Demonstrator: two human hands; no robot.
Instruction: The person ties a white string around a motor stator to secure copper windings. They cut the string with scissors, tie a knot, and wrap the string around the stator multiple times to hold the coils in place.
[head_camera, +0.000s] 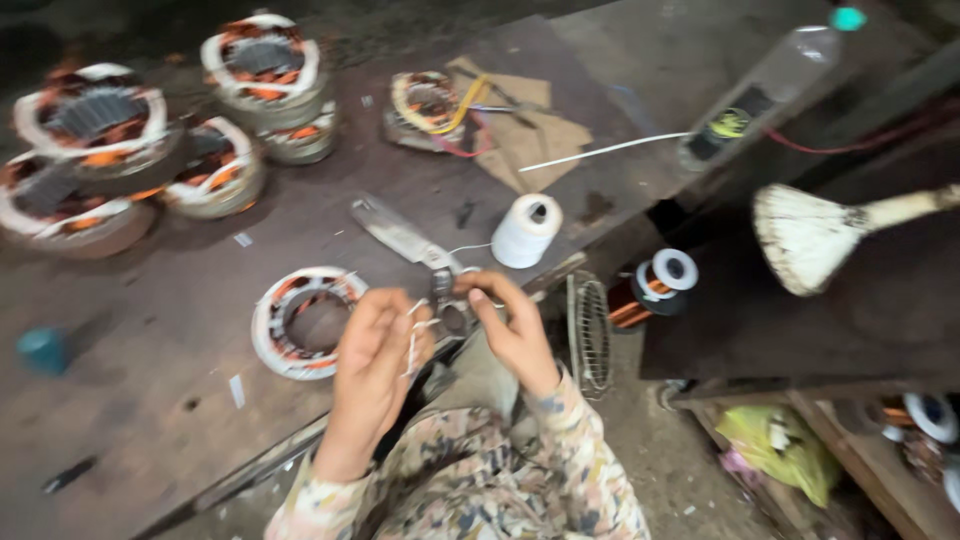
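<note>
Pinching a short white thread (413, 335) between its fingers at lower centre, the left hand (375, 345) faces the right hand (510, 325), whose fingers grip scissors (415, 245) (blades angled toward upper left) over the desk (150, 400) edge.

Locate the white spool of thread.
In the head view, the white spool of thread stands near the table's front edge, right of the scissors, just beyond the right hand.

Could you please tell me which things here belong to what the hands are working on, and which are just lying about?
In hand:
left hand and right hand, pinching white thread
thread spool
scissors
nearest stator

Lying about:
stacked stators
plastic bottle
brush
copper wire spool
</note>
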